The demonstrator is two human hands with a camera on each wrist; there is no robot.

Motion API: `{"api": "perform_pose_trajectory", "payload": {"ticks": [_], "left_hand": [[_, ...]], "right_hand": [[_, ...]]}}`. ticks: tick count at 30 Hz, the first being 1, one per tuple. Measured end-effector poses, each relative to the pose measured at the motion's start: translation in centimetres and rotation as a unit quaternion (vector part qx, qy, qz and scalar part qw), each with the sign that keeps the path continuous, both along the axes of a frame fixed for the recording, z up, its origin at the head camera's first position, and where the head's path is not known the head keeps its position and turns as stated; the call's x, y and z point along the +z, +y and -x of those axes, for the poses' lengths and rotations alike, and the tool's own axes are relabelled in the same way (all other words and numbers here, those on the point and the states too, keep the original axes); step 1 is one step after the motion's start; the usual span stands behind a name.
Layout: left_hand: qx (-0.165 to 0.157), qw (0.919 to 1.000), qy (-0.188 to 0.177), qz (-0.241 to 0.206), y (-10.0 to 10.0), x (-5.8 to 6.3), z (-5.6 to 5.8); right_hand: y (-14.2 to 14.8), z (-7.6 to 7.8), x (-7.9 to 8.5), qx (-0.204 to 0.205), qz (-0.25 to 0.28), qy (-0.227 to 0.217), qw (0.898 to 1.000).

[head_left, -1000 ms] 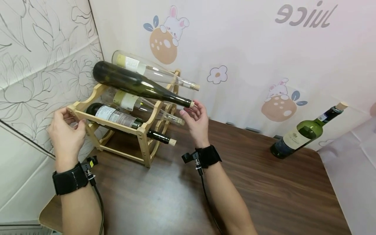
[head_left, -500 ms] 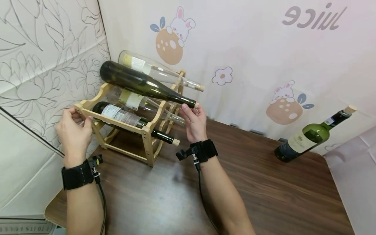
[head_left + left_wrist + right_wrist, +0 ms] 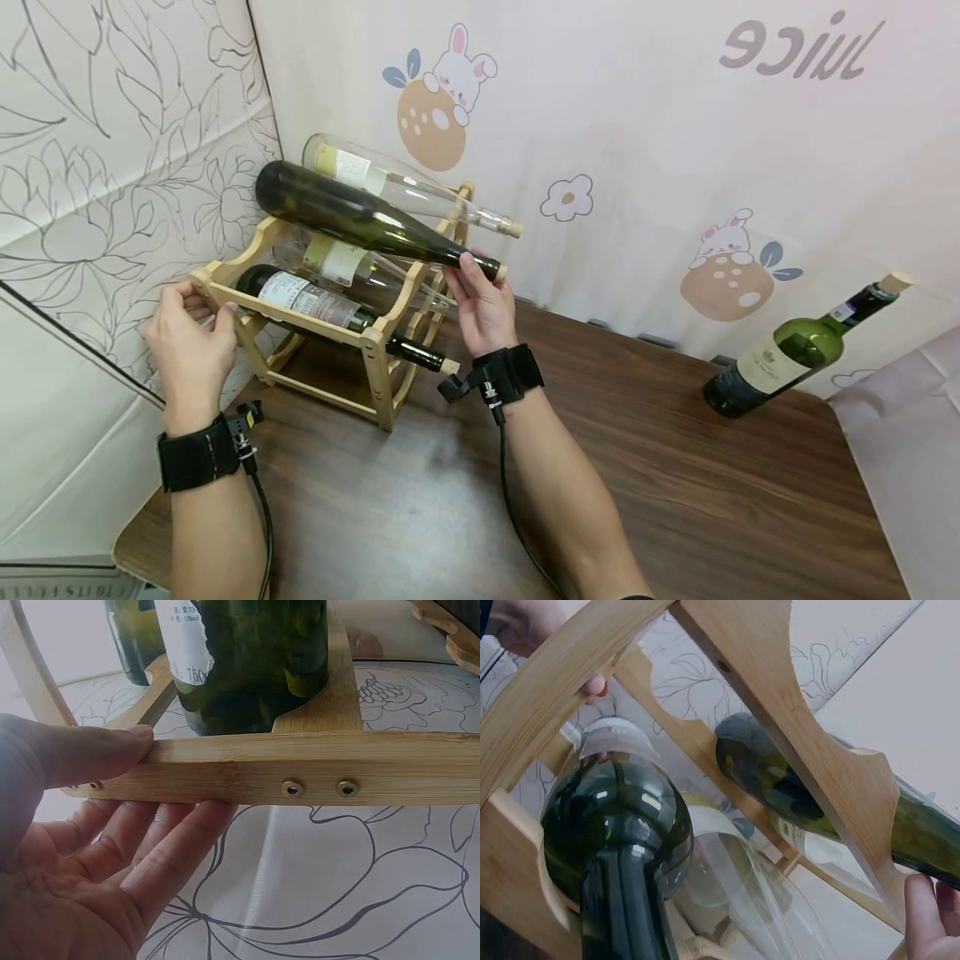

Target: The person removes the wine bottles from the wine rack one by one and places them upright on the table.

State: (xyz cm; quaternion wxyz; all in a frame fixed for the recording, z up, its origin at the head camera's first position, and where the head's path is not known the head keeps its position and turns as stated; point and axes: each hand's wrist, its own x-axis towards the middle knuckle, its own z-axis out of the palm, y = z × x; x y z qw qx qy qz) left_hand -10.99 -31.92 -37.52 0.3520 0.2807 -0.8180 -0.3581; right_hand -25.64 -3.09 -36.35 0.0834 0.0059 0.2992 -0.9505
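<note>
Right hand [image 3: 483, 310] pinches dark bottle [image 3: 363, 217] by the neck, axis running back-left over rack [image 3: 378, 379]; left hand [image 3: 191, 343] grips rack's near-left corner.

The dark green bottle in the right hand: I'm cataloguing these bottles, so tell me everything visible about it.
The dark green bottle looks like glossy, translucent glass, with a long tapering neck and a pale cork. No label shows. It slants over the wooden rack, base to the head view's left. The right hand grips its neck; whether the rack touches it is unclear.
</note>
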Motion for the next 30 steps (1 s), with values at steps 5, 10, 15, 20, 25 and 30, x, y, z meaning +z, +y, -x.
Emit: {"api": "perform_pose_trajectory", "payload": {"ticks": [5, 10, 15, 20, 25, 30], "left_hand": [[-0.003, 0.9999, 0.012, 0.006, -0.02, -0.06, 0.06], [-0.002, 0.9999, 0.010, 0.003, -0.03, -0.09, 0.09], [-0.001, 1.0000, 0.005, -0.001, -0.11, -0.15, 0.08], [0.000, 1.0000, 0.006, -0.001, -0.16, -0.26, 0.20], [0.000, 0.9999, 0.010, 0.003, -0.14, -0.35, 0.24], [0.001, 1.0000, 0.006, 0.001, -0.17, -0.44, 0.15]], "right_hand": [[-0.35, 0.15, 0.18, -0.002, 0.011, -0.005, 1.000], [-0.56, 0.25, 0.19, -0.013, 0.013, -0.010, 1.000], [-0.70, 0.32, 0.21, -0.017, 0.023, -0.007, 1.000], [-0.80, 0.38, 0.30, -0.020, 0.031, 0.002, 0.999], [-0.89, 0.52, 0.16, -0.025, 0.034, 0.005, 0.999], [-0.80, 0.56, 0.02, -0.038, 0.031, 0.007, 0.999]]}}
